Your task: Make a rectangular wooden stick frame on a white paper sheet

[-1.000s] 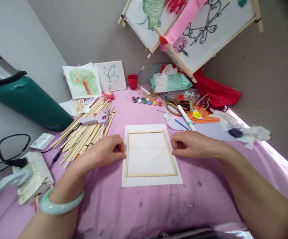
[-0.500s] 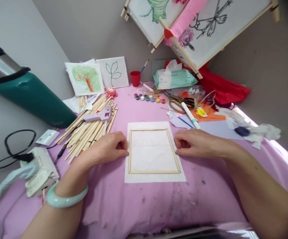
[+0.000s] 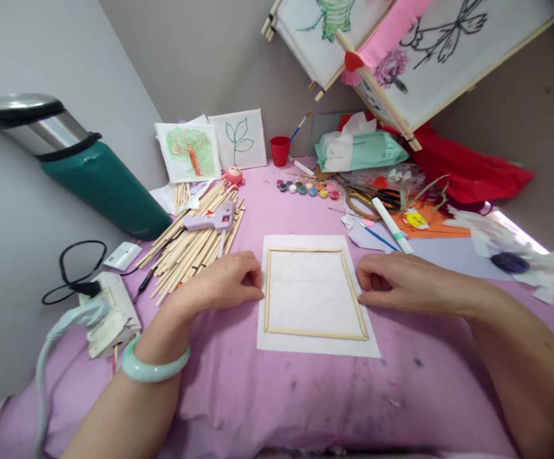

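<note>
A sheet of white paper [image 3: 317,347] lies flat on the pink-purple cloth in front of me. On it rests a square frame of thin wooden sticks [image 3: 315,334], its sides just inside the paper's edges. My left hand [image 3: 231,279] is at the sheet's left edge, fingers curled and thumb tip touching the margin. At the opposite edge my right hand [image 3: 396,280] is curled the same way, its thumb close by the right stick. The undersides of the fingertips are hidden. A pale green bangle [image 3: 155,370] circles my left wrist.
Left of the sheet, a lilac glue gun [image 3: 212,218] lies on a pile of wooden sticks [image 3: 181,261], near a power strip [image 3: 111,315] and a green bottle [image 3: 109,185]. Behind are paint pots [image 3: 310,189] and a red cup [image 3: 280,152]. A marker [image 3: 392,225] and scissors [image 3: 363,203] lie right.
The whole view has shifted, so everything appears farther to the right. Both hands keep their places at the paper's edges, and the stick frame has not moved on the sheet.
</note>
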Motion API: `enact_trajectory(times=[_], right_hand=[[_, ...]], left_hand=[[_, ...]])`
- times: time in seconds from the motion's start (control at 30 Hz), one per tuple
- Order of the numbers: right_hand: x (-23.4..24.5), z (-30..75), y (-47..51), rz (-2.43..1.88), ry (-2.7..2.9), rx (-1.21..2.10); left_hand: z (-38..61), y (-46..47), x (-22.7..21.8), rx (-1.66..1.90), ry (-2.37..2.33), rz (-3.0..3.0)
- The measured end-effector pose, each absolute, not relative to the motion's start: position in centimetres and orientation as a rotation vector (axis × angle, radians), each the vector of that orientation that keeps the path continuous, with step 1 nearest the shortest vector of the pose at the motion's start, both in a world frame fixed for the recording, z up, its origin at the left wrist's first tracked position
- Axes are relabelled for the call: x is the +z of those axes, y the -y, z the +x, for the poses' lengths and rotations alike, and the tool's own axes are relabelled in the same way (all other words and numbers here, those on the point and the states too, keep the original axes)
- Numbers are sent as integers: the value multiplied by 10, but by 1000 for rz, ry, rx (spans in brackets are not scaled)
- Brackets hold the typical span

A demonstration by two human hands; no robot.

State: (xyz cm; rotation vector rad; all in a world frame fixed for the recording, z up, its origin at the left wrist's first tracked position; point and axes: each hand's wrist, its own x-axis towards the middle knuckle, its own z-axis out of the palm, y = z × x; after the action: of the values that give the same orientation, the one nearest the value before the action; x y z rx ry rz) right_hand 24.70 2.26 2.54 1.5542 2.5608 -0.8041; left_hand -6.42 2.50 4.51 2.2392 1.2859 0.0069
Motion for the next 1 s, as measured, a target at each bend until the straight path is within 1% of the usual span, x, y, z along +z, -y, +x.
enact_trajectory(times=[0.17,0.23,0.4,0.5,0.7,1.0], right_hand=[[24,251,-24,1552,-2581,-876],[22,250,-27,1621,-2616,-866],[11,239,-37,2137,-2742,-722],[3,234,-43,2280,-2797,-668],[-8,235,-48,2171,-2894,-572],[-13,234,-48,2122,-2873,-464]], left_hand=[[-66,-25,44,40,-1289,2226],[-66,-25,43,56,-1289,2219],[-65,-26,42,75,-1292,2233],[-66,-26,40,78,-1292,2244],[-67,-27,36,117,-1305,2219],[-63,-31,30,236,-1469,2216]])
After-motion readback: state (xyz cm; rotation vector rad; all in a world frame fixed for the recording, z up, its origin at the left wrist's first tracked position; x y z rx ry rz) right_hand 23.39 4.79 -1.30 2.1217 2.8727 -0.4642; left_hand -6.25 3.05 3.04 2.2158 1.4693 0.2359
